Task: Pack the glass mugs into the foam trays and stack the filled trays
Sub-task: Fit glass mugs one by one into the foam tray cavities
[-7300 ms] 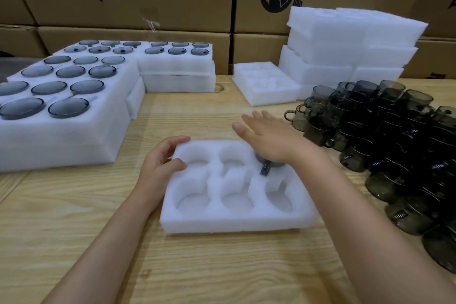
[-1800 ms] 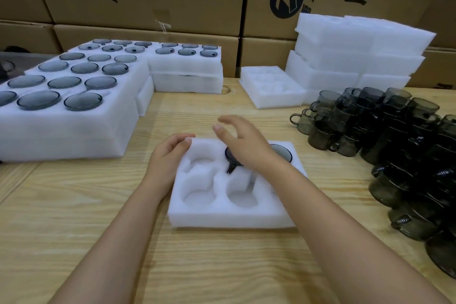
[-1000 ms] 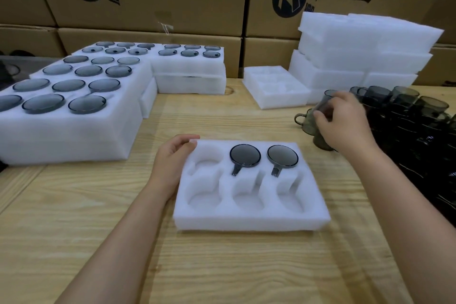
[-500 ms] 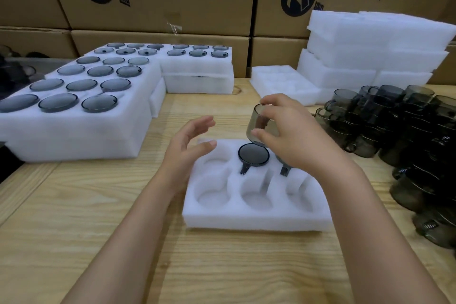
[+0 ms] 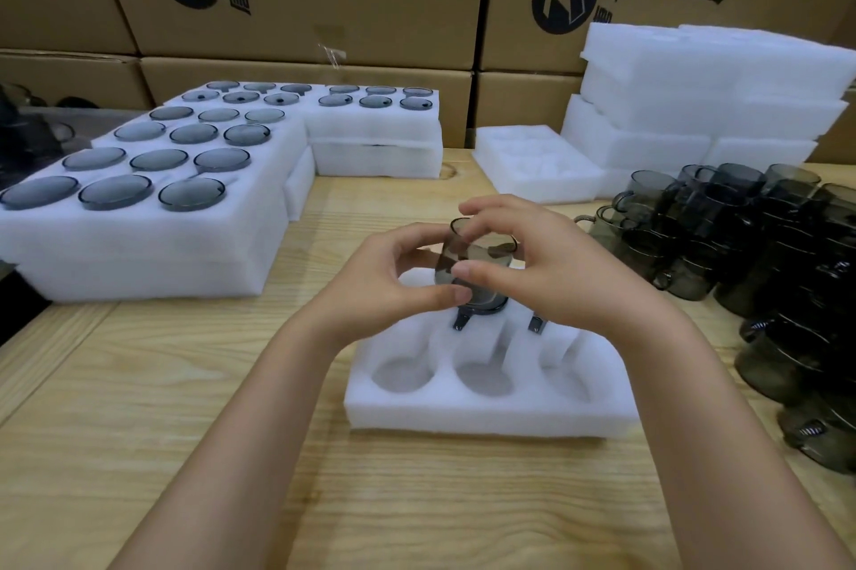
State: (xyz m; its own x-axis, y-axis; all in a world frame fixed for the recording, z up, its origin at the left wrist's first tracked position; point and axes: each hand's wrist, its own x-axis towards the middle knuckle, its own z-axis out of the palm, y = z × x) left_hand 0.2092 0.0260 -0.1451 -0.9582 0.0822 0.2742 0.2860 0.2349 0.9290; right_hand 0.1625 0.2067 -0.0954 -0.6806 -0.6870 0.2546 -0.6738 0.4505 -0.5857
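Both hands on one smoky glass mug [image 5: 477, 252], held in the air just over the back row of the near foam tray [image 5: 486, 419]. L hand [image 5: 384, 287]: thumb + fingers curled round the mug's left side. R hand [image 5: 567, 273]: clamps it from the right, thumb low, fingers over the top. Tray pockets: back-middle holds a packed mug [image 5: 484, 305], base up, handle pointing to the front. Back-right holds a second packed mug [image 5: 537, 324], only its handle showing under the R hand. Back-left is hidden behind the L hand, can't tell. Front 3 pockets are bare foam. Left side of table [image 5: 139, 407]: filled trays [image 5: 139, 259] stacked, top layer w/ mugs base-up in rows of 3, and a second filled stack [image 5: 375, 152] behind them. Back centre: single unfilled tray [image 5: 532, 171], next to a pile of blank foam trays [image 5: 713, 106]. Right edge: loose mugs [image 5: 764, 245] crowded together, some stacked. Cardboard boxes [image 5: 301, 13] along the back.
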